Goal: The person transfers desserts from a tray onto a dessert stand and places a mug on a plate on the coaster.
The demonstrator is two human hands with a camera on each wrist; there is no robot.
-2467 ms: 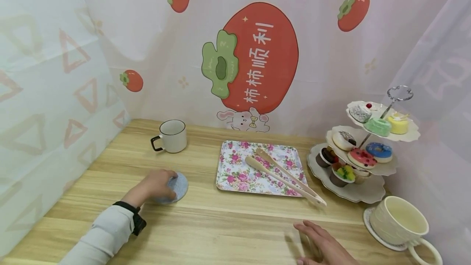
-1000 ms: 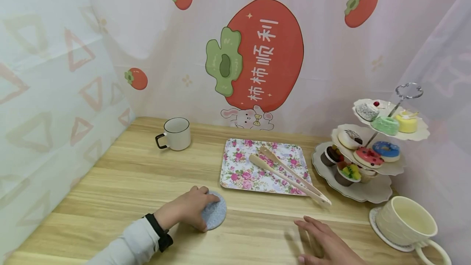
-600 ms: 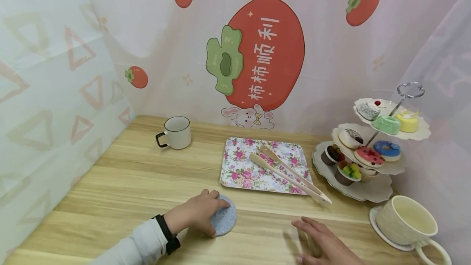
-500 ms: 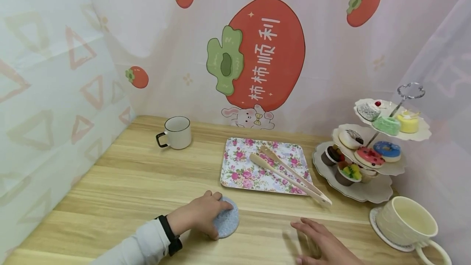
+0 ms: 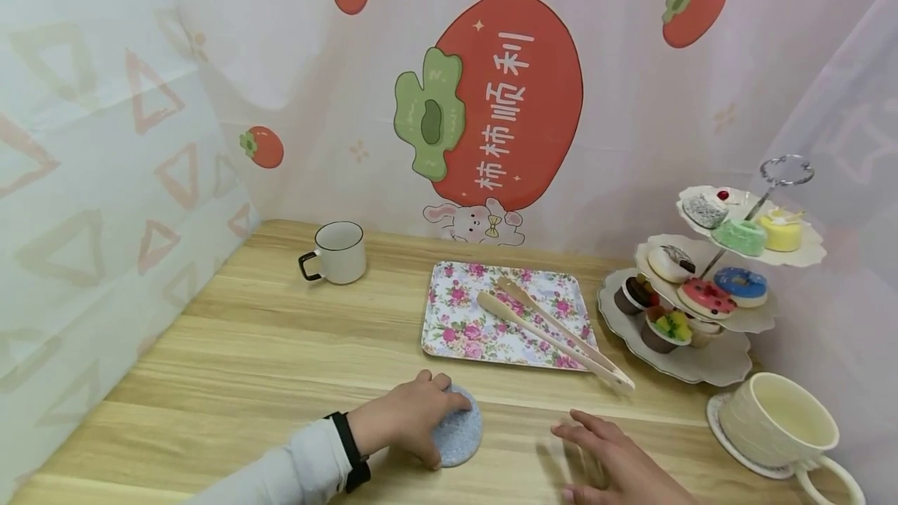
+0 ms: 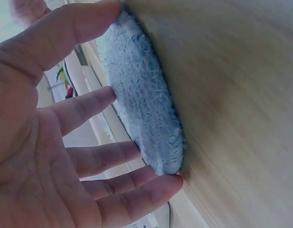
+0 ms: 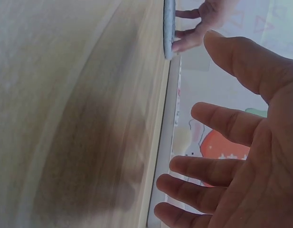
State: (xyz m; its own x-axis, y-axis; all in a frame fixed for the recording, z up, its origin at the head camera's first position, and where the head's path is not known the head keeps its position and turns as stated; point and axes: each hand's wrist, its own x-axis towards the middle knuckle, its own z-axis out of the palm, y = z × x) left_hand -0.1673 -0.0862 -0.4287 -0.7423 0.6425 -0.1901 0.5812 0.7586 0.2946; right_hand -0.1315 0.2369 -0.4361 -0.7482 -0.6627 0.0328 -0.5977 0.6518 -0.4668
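Note:
A round blue-grey coaster [image 5: 461,431] with a woven look lies flat on the wooden table, in front of the floral tray. My left hand [image 5: 410,415] holds it from the left. In the left wrist view, thumb and fingertips grip opposite parts of the rim of the coaster [image 6: 141,95], with the palm apart from it. To the right, my right hand [image 5: 613,458] hovers just above the table with fingers spread, holding nothing. The right wrist view shows the coaster [image 7: 169,28] beyond that hand's thumb.
The floral tray [image 5: 449,333] bears wooden tongs [image 5: 547,333], whose joined end overhangs its front right corner. A white mug [image 5: 341,254] stands back left. At right are a three-tier dessert stand [image 5: 701,369] and a cream mug [image 5: 779,423] on a pale coaster [image 5: 715,419]. Printed cloth surrounds the table.
My left hand has slid the coaster from the table's left side toward the right and nearer me, closer to my right hand. The right hand has barely moved.

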